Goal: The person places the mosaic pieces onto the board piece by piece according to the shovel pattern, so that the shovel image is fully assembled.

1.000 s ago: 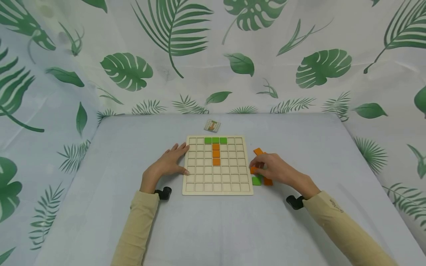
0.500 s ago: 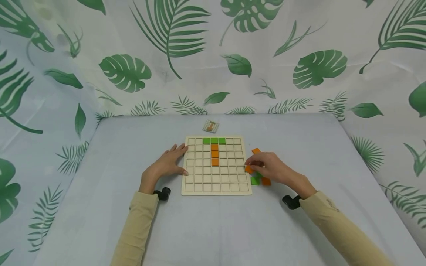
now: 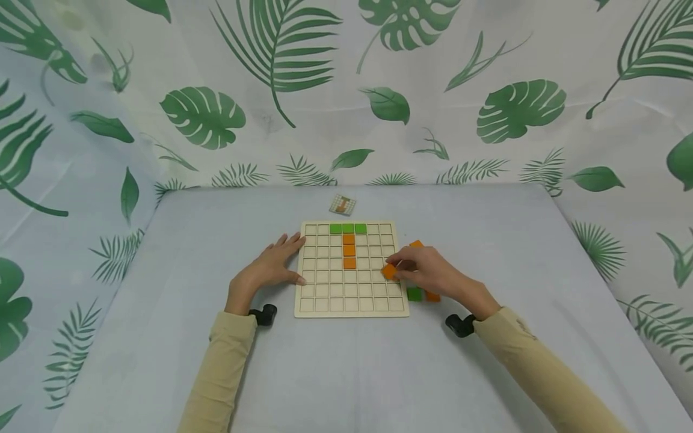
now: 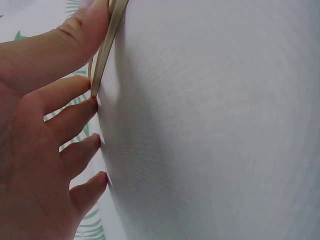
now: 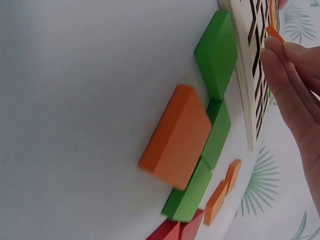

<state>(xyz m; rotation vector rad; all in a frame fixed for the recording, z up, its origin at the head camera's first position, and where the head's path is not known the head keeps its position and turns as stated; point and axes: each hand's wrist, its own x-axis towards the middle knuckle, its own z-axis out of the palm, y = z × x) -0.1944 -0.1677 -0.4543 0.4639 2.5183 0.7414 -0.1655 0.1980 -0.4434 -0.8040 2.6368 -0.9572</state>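
Note:
A square wooden grid board (image 3: 351, 314) lies on the table. Three green tiles (image 3: 348, 228) fill part of its top row, with three orange tiles (image 3: 349, 251) in a column below the middle one. My left hand (image 3: 271, 267) rests at the board's left edge, fingers spread, thumb tip touching the rim. Between thumb and fingers, my right hand (image 3: 433, 272) pinches an orange tile (image 3: 389, 272), tilted above the right-hand columns. Loose beside the board are a green tile (image 3: 414, 294), an orange tile (image 5: 177, 140) and, farther back, more orange tiles (image 5: 216, 202).
Behind the board lies a small pattern card (image 3: 343, 204) showing a similar orange figure. Red tiles (image 5: 170, 231) appear at the bottom of the right wrist view. A leaf-printed cloth (image 3: 308, 132) rises behind the table.
My right hand has moved left from the loose tiles, bringing a pinched orange tile over the board's right side. The left hand has stayed at the board's edge.

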